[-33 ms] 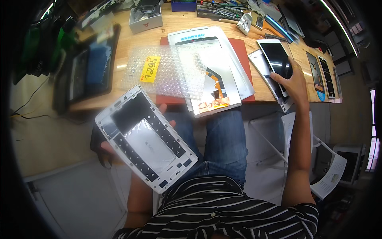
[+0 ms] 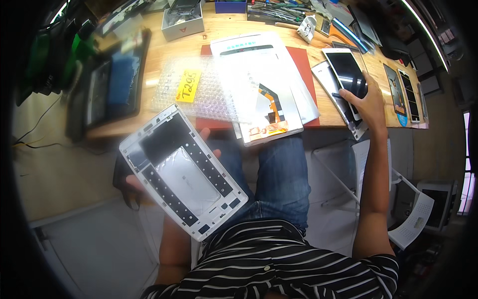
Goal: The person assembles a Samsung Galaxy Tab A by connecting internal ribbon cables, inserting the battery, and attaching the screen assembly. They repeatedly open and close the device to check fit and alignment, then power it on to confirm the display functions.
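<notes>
Clamping a white tablet shell (image 2: 184, 174) in the left grip (image 2: 134, 183) — right grip (image 2: 371, 103) clamped on a dark-screened tablet (image 2: 344, 68).

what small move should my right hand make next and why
Probably lift the white-framed tablet clear of the pale housing it overlaps: your right hand has its thumb and fingers at the tablet's edges, while your left hand is occupied supporting the open back shell.
</notes>
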Action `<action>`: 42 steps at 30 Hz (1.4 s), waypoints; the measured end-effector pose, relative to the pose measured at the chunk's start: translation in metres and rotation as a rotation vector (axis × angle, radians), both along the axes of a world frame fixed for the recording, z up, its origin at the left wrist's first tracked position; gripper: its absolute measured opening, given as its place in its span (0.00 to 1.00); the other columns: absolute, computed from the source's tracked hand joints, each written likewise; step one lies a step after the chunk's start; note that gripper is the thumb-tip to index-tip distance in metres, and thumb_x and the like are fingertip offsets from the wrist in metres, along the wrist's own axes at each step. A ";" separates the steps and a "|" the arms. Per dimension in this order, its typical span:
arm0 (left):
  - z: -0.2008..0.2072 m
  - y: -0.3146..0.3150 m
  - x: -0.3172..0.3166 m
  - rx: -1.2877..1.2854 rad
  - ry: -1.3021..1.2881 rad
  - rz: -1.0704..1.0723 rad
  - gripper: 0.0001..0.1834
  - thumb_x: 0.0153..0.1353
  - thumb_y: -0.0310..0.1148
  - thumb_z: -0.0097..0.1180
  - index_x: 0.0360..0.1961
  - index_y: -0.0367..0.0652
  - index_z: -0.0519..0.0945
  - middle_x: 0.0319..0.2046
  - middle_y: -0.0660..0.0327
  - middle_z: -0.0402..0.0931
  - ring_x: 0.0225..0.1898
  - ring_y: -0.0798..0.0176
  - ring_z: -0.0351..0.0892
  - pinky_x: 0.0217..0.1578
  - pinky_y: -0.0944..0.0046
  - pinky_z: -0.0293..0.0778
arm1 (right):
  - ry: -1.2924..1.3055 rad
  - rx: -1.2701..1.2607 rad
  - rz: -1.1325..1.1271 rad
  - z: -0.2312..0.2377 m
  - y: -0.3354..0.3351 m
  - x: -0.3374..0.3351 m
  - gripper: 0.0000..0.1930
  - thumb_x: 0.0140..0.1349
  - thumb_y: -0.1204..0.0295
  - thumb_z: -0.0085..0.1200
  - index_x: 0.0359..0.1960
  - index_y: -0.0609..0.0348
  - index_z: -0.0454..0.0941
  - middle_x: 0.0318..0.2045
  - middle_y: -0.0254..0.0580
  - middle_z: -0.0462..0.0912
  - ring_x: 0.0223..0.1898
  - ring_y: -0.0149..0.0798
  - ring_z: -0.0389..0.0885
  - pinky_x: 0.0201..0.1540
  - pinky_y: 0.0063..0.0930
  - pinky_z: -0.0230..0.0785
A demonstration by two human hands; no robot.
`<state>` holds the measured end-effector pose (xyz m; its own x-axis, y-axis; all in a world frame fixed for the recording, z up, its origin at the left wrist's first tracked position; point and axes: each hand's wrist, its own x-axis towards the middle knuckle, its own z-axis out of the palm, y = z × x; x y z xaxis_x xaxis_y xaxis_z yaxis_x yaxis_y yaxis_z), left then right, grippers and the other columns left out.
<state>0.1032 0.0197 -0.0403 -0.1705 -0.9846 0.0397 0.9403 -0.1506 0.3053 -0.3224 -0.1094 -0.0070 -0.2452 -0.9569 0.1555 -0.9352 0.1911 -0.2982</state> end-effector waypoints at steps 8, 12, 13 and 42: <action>0.004 0.000 -0.011 0.070 0.043 -0.108 0.69 0.48 0.81 0.52 0.77 0.41 0.43 0.74 0.35 0.42 0.75 0.32 0.44 0.67 0.25 0.55 | -0.745 0.061 0.147 0.020 0.063 0.090 0.20 0.60 0.64 0.68 0.45 0.69 0.82 0.31 0.43 0.86 0.31 0.26 0.81 0.36 0.19 0.73; 0.003 0.007 -0.040 0.153 0.071 -0.108 0.66 0.50 0.83 0.47 0.78 0.49 0.43 0.74 0.36 0.45 0.71 0.27 0.54 0.63 0.21 0.59 | -0.759 0.032 0.166 0.007 0.067 0.120 0.17 0.59 0.66 0.69 0.43 0.69 0.84 0.26 0.40 0.85 0.25 0.24 0.80 0.30 0.17 0.73; 0.004 0.011 -0.043 0.239 0.060 -0.101 0.65 0.51 0.83 0.46 0.78 0.52 0.43 0.73 0.34 0.46 0.67 0.21 0.58 0.59 0.17 0.62 | -0.761 0.036 0.153 0.006 0.066 0.124 0.17 0.59 0.67 0.69 0.43 0.69 0.84 0.26 0.40 0.85 0.25 0.24 0.80 0.30 0.17 0.73; -0.013 -0.033 -0.099 -0.001 0.483 -0.573 0.73 0.46 0.86 0.47 0.77 0.37 0.42 0.70 0.28 0.49 0.64 0.13 0.57 0.57 0.22 0.67 | -2.321 0.248 0.742 -0.032 0.076 0.093 0.55 0.57 0.32 0.57 0.75 0.59 0.54 0.71 0.50 0.62 0.71 0.49 0.62 0.72 0.52 0.54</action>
